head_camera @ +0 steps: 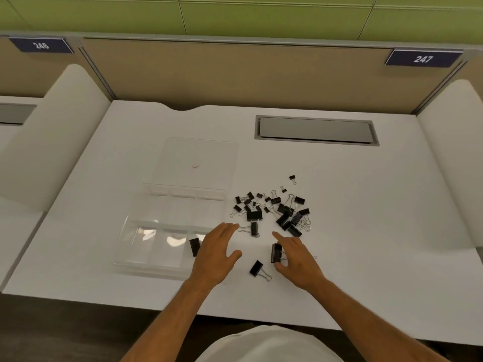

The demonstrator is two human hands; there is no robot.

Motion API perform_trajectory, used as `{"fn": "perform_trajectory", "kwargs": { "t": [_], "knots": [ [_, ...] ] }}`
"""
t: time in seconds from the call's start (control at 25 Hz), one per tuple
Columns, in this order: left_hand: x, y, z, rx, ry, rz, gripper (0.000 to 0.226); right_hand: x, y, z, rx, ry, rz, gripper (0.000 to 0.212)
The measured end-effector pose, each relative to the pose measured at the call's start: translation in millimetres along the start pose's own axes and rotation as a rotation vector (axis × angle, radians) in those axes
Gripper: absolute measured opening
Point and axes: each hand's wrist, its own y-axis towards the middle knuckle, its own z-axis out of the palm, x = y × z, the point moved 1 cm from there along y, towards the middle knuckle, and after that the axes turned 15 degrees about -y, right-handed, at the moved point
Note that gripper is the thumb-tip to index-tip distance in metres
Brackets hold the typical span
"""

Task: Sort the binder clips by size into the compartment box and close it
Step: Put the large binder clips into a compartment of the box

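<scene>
A white counter (pixel 366 205) is enclosed by tan partitions (pixel 235 74) numbered 246 and 247, backed by a green wall (pixel 235 14)

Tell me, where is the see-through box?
The clear box lies open on the white desk, left of the pile of black clips, with the left hand over its near right corner.

Upper left of the frame: dark blue plate (pixel 41 45) on the partition reads "246".
Upper right: dark blue plate (pixel 423 58) reads "247".
</scene>
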Motion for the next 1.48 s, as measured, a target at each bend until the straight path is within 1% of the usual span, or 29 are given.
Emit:
{"fn": "perform_trajectory", "kwargs": {
  "t": [0.16,0.24,0.36,0.48,0.6,0.8,0.88,0.92,1.0,1.12,1.2,1.24,1.28,1.36,1.48],
  "knots": [
    [-16.6,42.0,13.8,0.004,-0.151,-0.018,0.057,-7.5,-4.7,-28.4,-0.044,0.126,0.123,0.08],
    [-23.3,64.0,23.9,-0.004,-0.155,-0.053,0.051,-9.7,-10.3,-38.4,-0.051,0.187,0.2,0.079],
    [-23.3,91.5,41.8,0.052,-0.091,-0.142,0.05,-17.6,-21.8,-47.9,-0.054,0.262,0.304,0.081],
    [-16.9,111.6,59.0,0.103,0.108,-0.151,0.044,-27.3,-31.2,-53.0,-0.074,0.301,0.348,0.083],
    [-16.7,127.0,71.4,0.099,0.263,-0.166,0.033,-32.6,-36.5,-53.4,-0.086,0.328,0.396,0.083],
    [-13.0,131.9,85.1,0.109,0.245,-0.183,0.019,-37.9,-42.7,-50.8,-0.068,0.289,0.391,0.084],
    [-9.3,130.1,87.8,0.109,0.236,-0.164,0.012,-39.2,-42.2,-52.2,-0.072,0.294,0.396,0.084],
    [-8.2,129.1,87.1,0.101,0.211,-0.151,0.011,-38.7,-41.6,-53.0,-0.072,0.297,0.395,0.085],
    [-9.3,126.9,82.3,0.072,0.112,-0.107,0.021,-36.0,-38.8,-55.5,-0.073,0.3,0.39,0.085],
    [-22.2,115.2,64.7,0.052,-0.108,-0.017,0.051,-30.1,-31.6,-58.0,-0.09,0.312,0.386,0.086],
    [-30.4,103.1,48.9,0.061,-0.254,-0.048,0.067,-23.4,-26.0,-56.9,-0.096,0.335,0.379,0.084],
    [-34.3,96.0,40.1,0.041,-0.32,-0.083,0.07,-18.6,-23.9,-55.7,-0.094,0.349,0.371,0.083],
    [-36.9,88.5,32.1,0.0,-0.382,-0.12,0.069,-13.3,-22.0,-54.6,-0.089,0.355,0.359,0.083],
    [-43.3,73.1,14.4,-0.099,-0.496,-0.158,0.059,-2.0,-16.0,-50.7,-0.082,0.349,0.337,0.081],
    [-49.2,49.7,-10.6,-0.155,-0.596,-0.125,0.045,21.1,-3.5,-46.3,-0.1,0.313,0.288,0.071]
  ]
}}
